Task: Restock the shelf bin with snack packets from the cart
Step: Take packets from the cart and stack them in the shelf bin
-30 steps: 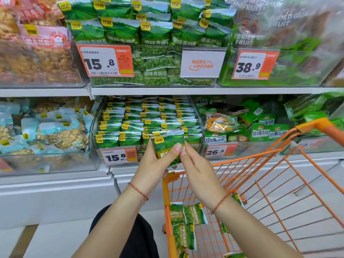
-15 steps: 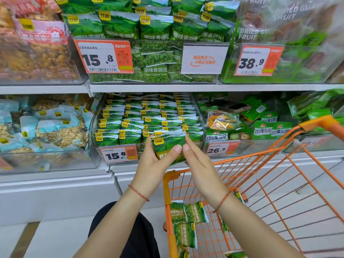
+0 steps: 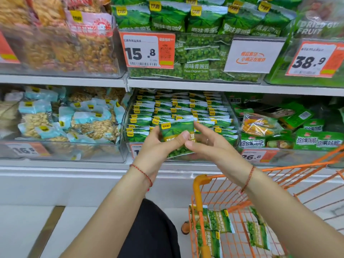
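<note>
The left hand [image 3: 158, 146] grips a green snack packet [image 3: 176, 135], thumb curled over its front. The right hand [image 3: 208, 144] touches the packet's right edge with loosely spread fingers. The packet is upright just before the clear shelf bin [image 3: 126, 116], which holds rows of like packets. More packets [image 3: 219, 222] lie in the orange cart [image 3: 199, 183] below.

glossy plastic packet [image 3: 176, 134], clear plastic bin [image 3: 128, 116], orange wire cart [image 3: 197, 185]
</note>
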The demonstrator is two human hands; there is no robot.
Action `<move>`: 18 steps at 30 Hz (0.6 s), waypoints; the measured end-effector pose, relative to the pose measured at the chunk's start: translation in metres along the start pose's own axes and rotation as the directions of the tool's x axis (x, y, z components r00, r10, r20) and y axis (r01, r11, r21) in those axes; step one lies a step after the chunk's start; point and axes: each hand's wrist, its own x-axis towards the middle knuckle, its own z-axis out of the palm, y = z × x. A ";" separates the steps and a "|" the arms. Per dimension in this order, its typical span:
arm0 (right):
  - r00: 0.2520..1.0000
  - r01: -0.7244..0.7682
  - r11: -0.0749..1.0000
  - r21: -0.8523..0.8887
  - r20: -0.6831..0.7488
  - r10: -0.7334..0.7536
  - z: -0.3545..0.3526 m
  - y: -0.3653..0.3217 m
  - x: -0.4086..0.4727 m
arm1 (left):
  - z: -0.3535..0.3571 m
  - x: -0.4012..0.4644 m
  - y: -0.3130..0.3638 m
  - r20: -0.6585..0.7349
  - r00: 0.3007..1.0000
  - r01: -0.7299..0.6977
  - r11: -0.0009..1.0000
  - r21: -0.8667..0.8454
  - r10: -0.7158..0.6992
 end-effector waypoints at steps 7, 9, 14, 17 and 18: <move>0.984 -0.150 0.978 0.147 0.118 0.134 0.029 -0.012 0.056 | -0.048 0.030 0.012 -0.025 1.000 0.006 0.996 0.092 -0.004; 0.972 -0.157 0.975 0.158 0.199 0.124 0.032 -0.012 0.068 | -0.056 0.037 0.013 -0.004 0.999 -0.037 0.976 0.214 0.039; 0.964 -0.190 0.978 0.081 0.203 0.170 0.033 -0.008 0.100 | -0.072 0.056 0.006 0.107 0.988 -0.152 0.882 0.446 0.115; 0.980 -0.170 0.985 -0.037 0.095 0.172 0.033 -0.010 0.115 | -0.067 0.070 0.011 0.027 0.985 -0.156 0.804 0.573 0.171; 0.989 -0.136 0.986 -0.092 0.048 0.141 0.030 -0.010 0.122 | -0.068 0.073 0.011 0.016 0.977 -0.177 0.765 0.619 0.214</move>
